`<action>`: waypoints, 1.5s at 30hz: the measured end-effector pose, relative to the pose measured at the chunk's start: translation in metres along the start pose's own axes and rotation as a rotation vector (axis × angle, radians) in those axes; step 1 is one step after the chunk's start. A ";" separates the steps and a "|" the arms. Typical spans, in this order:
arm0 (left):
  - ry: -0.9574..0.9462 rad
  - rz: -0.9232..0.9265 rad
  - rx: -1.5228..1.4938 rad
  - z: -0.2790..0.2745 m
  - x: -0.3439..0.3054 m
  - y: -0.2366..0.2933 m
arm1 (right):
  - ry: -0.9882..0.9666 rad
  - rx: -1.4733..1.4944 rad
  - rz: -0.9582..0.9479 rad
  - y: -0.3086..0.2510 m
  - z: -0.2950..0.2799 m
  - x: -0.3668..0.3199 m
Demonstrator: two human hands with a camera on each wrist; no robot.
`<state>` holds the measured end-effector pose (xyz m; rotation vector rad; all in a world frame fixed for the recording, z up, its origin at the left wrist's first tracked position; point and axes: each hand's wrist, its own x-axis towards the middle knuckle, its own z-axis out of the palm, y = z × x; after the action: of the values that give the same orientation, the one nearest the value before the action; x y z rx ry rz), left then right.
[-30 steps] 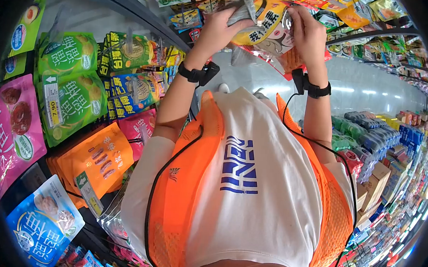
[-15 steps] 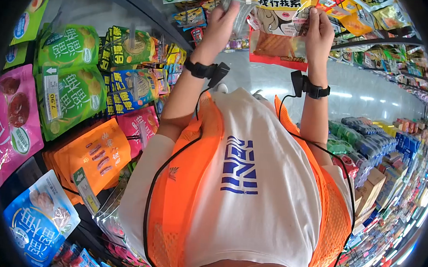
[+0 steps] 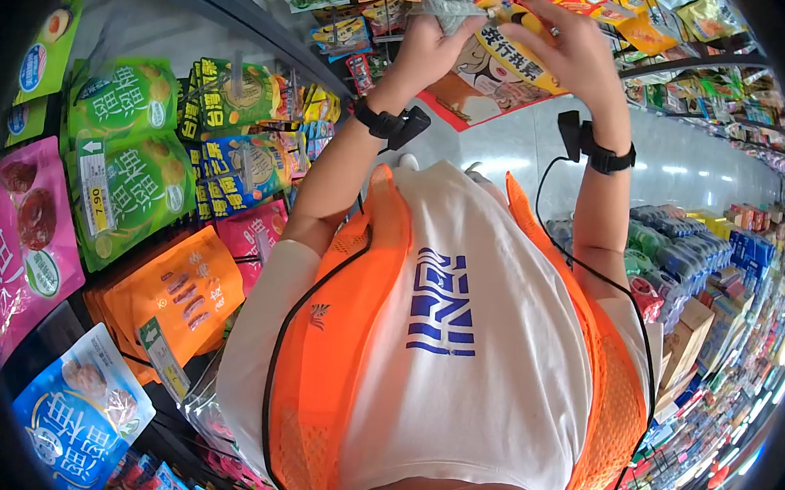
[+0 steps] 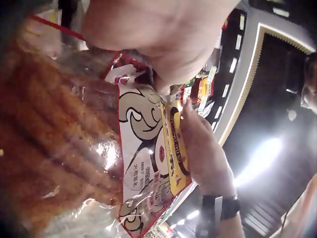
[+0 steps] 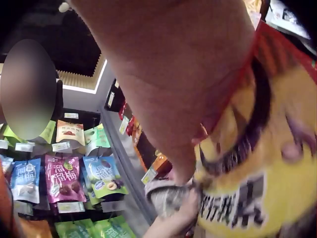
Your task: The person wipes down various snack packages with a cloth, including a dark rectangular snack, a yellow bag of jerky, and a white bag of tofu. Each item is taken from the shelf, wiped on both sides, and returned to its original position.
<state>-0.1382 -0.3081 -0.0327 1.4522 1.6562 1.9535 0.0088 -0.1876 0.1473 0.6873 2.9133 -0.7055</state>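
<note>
A yellow, white and red snack bag [image 3: 485, 81] with a drawn face and large black characters hangs tilted between my two hands. My left hand [image 3: 427, 59] grips a crumpled piece of clear plastic [image 3: 456, 7] beside the bag's upper corner. Reaching over the bag's yellow end, my right hand [image 3: 581, 61] pinches its upper edge near the left fingertips. In the left wrist view, the snack bag [image 4: 141, 148] shows brown strips through its transparent part, and my right hand [image 4: 205, 151] is at its yellow end. The right wrist view shows the crumpled plastic [image 5: 171, 198] next to the yellow print.
Hanging bags line the rack at left, including green [image 3: 138, 183], orange [image 3: 181, 292] and blue [image 3: 82, 415] ones. More packets [image 3: 341, 34] hang behind my hands. Stacked drink packs [image 3: 676, 247] and cartons [image 3: 689, 336] stand on the right. Black cables run along both arms.
The bag first dropped upright, showing its front, and is now tilted again. My right hand has moved from the bag's right side over its yellow end, toward the left hand.
</note>
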 end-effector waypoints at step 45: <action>-0.034 -0.227 -0.050 -0.040 -0.014 -0.054 | 0.029 0.941 -0.050 0.129 0.056 -0.019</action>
<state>-0.1843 -0.3247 -0.0806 1.2135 1.6633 1.8228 0.0802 -0.1179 0.0465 0.6483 2.4876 -2.1057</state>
